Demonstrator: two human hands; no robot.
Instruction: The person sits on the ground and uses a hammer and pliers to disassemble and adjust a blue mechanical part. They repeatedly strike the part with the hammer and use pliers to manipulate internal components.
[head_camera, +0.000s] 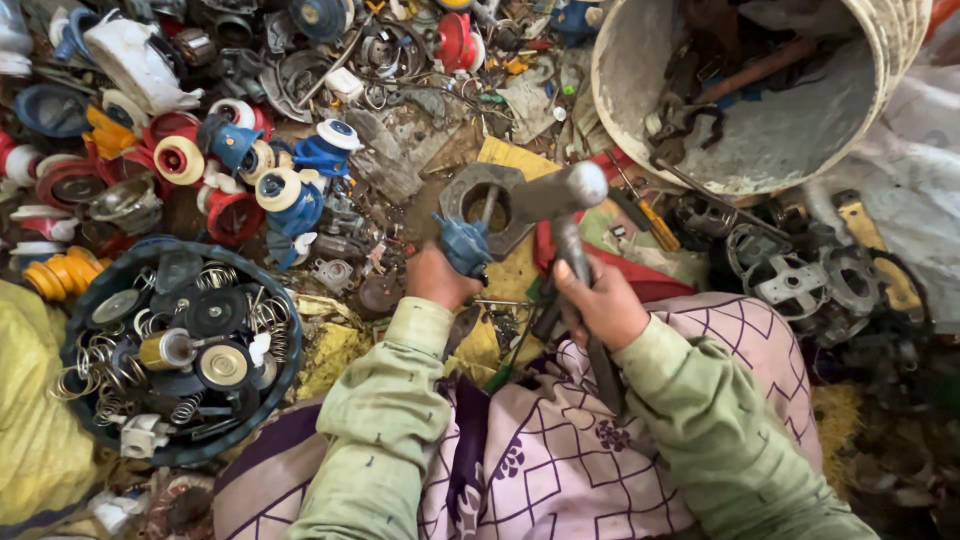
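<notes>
Between the knees, over a floor strewn with scrap, the left hand (437, 277) is clenched around a small blue metal part (463, 243), set against a grey metal plate with a round hole (480, 205). Just beside it, the right hand (603, 305) grips the handle of a hammer (560, 195), head raised above the plate. A dark bowl of springs (175, 350) sits left; a white bucket (770, 130) lies tipped beyond.
</notes>
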